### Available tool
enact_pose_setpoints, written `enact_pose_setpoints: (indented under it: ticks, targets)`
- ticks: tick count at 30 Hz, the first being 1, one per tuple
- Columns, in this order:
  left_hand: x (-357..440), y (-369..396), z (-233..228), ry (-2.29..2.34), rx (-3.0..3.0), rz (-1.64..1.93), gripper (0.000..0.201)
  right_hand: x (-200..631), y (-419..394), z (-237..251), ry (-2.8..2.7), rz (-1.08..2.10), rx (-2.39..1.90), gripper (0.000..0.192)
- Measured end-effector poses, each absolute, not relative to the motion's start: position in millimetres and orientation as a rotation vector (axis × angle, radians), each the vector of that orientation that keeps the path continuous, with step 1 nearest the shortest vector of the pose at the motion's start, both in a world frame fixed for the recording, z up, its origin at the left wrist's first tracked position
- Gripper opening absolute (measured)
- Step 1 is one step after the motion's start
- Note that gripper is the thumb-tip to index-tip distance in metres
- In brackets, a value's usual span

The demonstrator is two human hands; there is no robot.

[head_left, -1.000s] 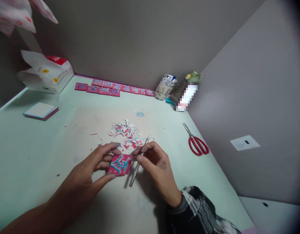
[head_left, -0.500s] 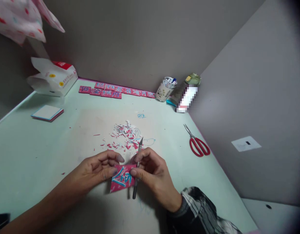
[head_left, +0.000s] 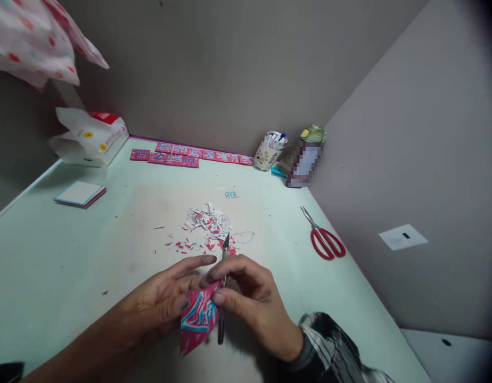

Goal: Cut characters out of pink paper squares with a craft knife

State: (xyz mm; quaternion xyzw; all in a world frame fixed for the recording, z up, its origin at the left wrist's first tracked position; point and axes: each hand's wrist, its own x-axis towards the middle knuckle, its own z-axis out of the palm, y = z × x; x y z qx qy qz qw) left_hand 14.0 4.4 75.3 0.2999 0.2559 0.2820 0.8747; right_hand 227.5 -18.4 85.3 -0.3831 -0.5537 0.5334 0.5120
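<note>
Now both hands' fingers pinch the pink card (head_left: 198, 319) (craft knife (head_left: 222, 298) in the right hand (head_left: 249, 303)).

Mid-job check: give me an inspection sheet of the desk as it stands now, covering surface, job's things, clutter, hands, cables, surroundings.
Surface: pale green desk, worn and marked in the middle.
Job's things: pink card with blue lettering, held off the desk; craft knife, blade pointing away.
Clutter: paper scraps beyond the hands; red scissors by the right wall; row of pink cards along the back; paper pad and open carton at left; pen cup.
Hands: left hand grips the card; right hand holds knife and card edge.
Cables: nothing seen.
Surroundings: grey walls; patterned cloth hanging upper left.
</note>
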Motion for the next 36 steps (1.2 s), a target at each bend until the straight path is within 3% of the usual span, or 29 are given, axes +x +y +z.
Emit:
enact_pose_setpoints:
  ticks: [5,9,15,25,36]
  targets:
    - [14,6,63,0.674,0.685,0.678,0.061,225,-19,88,-1.495,0.942,-1.047,0.018]
    - [12,8,57,0.706,0.659,0.706,0.059,230,-16,88,-1.417,0.953,-1.078,0.021]
    - [6,16,78,0.906,0.565,0.718,0.076,240,-17,100,-1.688,0.864,-1.191,0.022]
    - [12,24,96,0.927,0.469,0.773,0.073,240,-24,100,-2.087,0.396,-1.143,0.021]
    - [5,18,74,0.825,0.538,0.707,0.062,235,-19,98,-2.12,0.335,-0.988,0.014]
